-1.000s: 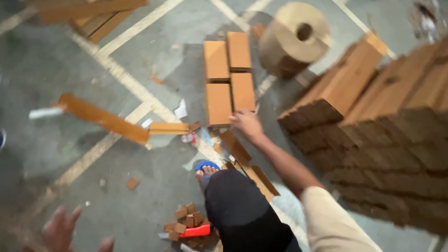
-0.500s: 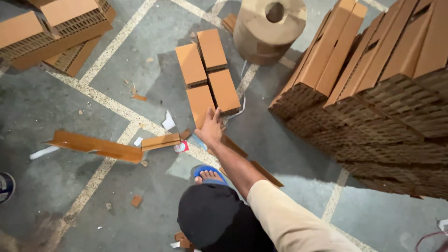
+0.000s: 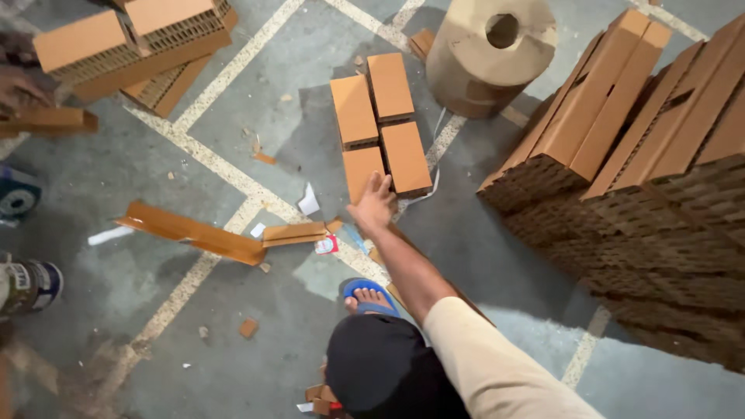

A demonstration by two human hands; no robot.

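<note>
Head view: the right hand [image 3: 374,206] stretches down, fingers spread apart, tips touching the near edge of the nearest cardboard block [image 3: 363,172] in a cluster of four on the floor. Beyond the block stands a big cardboard roll [image 3: 489,54]; right of it, stacked honeycomb panels [image 3: 636,178]. Left hand unseen.

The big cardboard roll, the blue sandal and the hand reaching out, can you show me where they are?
cardboard roll [image 3: 485,58], head view, on its flat top beside the hole.
blue sandal [image 3: 371,292], head view, on the strap over the toes.
right hand [image 3: 374,206], head view, on the back of the hand.
</note>
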